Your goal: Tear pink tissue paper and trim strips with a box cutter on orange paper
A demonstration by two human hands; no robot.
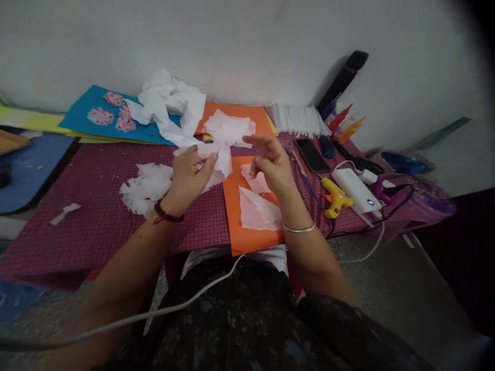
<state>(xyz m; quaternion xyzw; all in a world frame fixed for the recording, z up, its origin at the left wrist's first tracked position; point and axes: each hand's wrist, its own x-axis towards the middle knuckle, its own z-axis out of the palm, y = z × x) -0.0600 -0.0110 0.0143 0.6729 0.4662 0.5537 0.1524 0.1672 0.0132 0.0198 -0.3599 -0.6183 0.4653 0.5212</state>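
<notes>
My left hand (pixel 192 174) pinches a thin sheet of white tissue paper (pixel 221 164) between thumb and fingers. To its right, my right hand (pixel 270 162) is raised with the fingers apart and nothing visible in them. Under my right hand lies an orange sheet (pixel 235 221) with torn pale pink tissue pieces (pixel 258 210) on it. Beyond my hands, more pale tissue (pixel 228 127) rests on another orange sheet (pixel 209 109). A heap of crumpled white tissue (pixel 145 188) sits beside my left wrist.
A blue sheet (pixel 77 116) with pink-dabbed shapes carries a bunched tissue strip (pixel 166 100) at the back left. On the right are a phone (pixel 311 154), a yellow glue gun (pixel 334 198), a white power bank (pixel 356 189) and cables. White sticks (pixel 299 119) lie by the wall.
</notes>
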